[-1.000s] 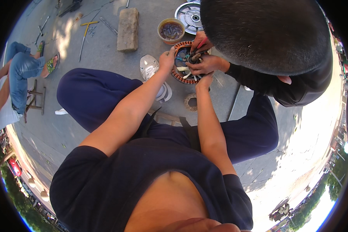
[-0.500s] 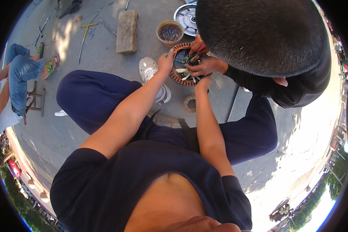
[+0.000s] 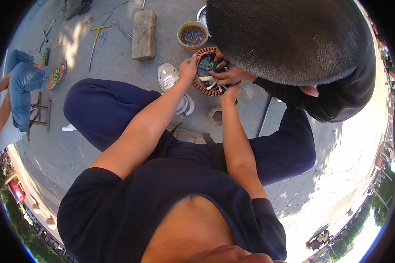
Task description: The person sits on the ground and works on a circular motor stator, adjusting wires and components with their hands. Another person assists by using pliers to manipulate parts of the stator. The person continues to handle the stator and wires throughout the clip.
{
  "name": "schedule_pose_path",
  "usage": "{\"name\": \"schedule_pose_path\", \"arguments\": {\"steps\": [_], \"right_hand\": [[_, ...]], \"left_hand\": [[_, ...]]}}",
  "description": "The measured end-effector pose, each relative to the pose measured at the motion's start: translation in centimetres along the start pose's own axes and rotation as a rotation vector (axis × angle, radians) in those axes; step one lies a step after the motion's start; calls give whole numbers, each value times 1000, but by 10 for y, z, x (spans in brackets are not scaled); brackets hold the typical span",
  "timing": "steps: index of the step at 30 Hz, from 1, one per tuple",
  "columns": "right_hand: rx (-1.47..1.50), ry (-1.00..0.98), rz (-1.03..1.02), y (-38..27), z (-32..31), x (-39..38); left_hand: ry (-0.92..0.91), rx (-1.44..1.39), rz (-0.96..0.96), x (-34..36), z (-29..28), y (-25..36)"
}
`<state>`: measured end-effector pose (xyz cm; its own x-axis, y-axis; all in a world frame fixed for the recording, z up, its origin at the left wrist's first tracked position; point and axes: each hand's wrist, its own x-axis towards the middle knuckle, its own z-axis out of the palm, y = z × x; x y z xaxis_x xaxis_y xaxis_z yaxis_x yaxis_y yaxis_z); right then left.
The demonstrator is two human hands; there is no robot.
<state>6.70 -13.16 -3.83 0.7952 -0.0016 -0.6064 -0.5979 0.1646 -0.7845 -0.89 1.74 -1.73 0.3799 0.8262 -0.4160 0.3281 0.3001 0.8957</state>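
Observation:
My left hand [image 3: 188, 66] grips the upper-left rim of a round motor stator [image 3: 203, 87] ringed with copper-coloured windings. My right hand [image 3: 229, 94] is closed on its lower-right edge. A co-worker's hand [image 3: 226, 75] reaches into the stator around a dark central shaft [image 3: 220, 66] with pale wires beside it; the other hand is mostly hidden under the person's head. Just beyond the stator sits a round tub [image 3: 193, 35] of dark liquid. A hollow ring [image 3: 215, 116] lies on the ground between my arms.
A stone block [image 3: 143, 35], a yellow T-handled wrench [image 3: 96, 39], a long rod [image 3: 263, 116] and a partly hidden metal disc [image 3: 202, 15] lie on the concrete. The co-worker [image 3: 289, 39] leans in from the right. Another seated person's legs [image 3: 28, 76] and a stool [image 3: 41, 111] are at far left.
The co-worker's head has shifted left, covering more of the metal disc and of that person's upper hand. My hands have stayed on the stator, with only slight movement.

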Motion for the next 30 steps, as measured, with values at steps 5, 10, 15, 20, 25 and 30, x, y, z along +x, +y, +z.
{"name": "schedule_pose_path", "arguments": {"steps": [5, 10, 15, 20, 25, 30], "right_hand": [[-3, -3, -48, 4, 2, 4], [-19, 6, -28, 11, -3, 19], [-29, 16, -20, 7, -1, 12], [3, 8, -13, 11, -3, 15], [-38, 25, -43, 13, -2, 16], [-4, 16, -9, 11, -2, 13]], "left_hand": [[19, -18, 53, 15, 2, -20], [4, -37, 30, 16, 5, -22], [-11, -26, 25, 10, 4, -12], [-7, -66, -3, 8, 5, -9], [-17, -74, 12, 11, 4, -11], [-29, -43, 23, 8, 4, -4]]}}
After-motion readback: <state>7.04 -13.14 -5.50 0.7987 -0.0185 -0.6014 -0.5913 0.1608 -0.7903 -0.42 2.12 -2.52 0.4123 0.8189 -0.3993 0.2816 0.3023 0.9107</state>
